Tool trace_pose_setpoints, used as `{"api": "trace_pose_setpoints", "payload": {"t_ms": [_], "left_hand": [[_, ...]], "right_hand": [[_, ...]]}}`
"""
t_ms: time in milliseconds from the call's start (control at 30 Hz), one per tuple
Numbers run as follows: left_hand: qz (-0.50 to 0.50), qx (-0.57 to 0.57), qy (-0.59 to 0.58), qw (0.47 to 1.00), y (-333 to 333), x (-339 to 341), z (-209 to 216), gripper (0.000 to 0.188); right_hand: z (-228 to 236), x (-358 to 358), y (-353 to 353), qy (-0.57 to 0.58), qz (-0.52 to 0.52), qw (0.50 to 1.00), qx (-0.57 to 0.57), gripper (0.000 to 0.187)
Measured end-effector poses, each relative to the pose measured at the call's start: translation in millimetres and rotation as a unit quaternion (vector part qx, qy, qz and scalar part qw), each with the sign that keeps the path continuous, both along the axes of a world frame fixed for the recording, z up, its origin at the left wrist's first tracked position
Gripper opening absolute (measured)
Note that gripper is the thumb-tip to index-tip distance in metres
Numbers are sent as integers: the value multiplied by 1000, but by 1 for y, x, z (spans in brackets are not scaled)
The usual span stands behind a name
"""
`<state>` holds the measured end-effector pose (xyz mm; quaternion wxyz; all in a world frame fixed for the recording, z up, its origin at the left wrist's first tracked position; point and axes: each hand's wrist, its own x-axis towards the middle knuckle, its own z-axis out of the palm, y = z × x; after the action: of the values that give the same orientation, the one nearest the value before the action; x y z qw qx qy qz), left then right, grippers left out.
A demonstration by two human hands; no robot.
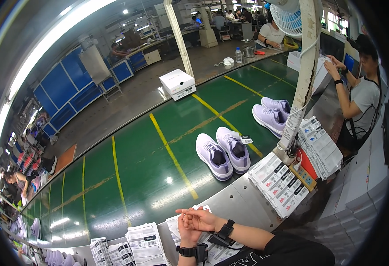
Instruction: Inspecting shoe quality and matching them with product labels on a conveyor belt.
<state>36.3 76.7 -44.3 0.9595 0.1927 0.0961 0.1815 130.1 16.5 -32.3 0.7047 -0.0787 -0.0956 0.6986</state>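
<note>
My two hands are together over the near edge of the metal table (250,201): the right hand (203,220) reaches in from the right with fingers stretched leftward across the left hand (188,230), whose fingers look curled. They touch each other; from here I cannot tell whether anything thin is pinched between them. Each wrist wears a black strapped device (224,230).

Printed label sheets (223,254) lie right beneath my hands, partly covered by them. Just to the left I have a white paper stack (146,243), with smaller bundles (120,253) beside it. To the right, a spread of label sheets (276,186) lies near a power strip (304,177) at the foot of a worn pole (307,57).

Beyond my hands, a pair of lavender shoes (217,155) stands on the green conveyor belt (137,164), a tag on the right one. Another lavender pair (272,115) stands farther along, near the pole.
</note>
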Motion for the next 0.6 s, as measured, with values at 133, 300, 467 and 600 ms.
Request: {"api": "trace_pose_setpoints", "payload": {"t_ms": [133,300,467,600], "left_hand": [[-28,-38,78,996,-2,2,23,46],[6,-26,88,996,-8,5,28,54],[28,-10,64,998,-9,6,30,68],[20,-24,73,997,-8,2,34,67]], "right_hand": [[1,-2,-2,12,-16,1000,19,45],[-2,-1,1,45,-10,999,14,45],[-5,-1,2,44,-11,999,12,45],[4,-2,0,24,2,1000,5,45]]}}
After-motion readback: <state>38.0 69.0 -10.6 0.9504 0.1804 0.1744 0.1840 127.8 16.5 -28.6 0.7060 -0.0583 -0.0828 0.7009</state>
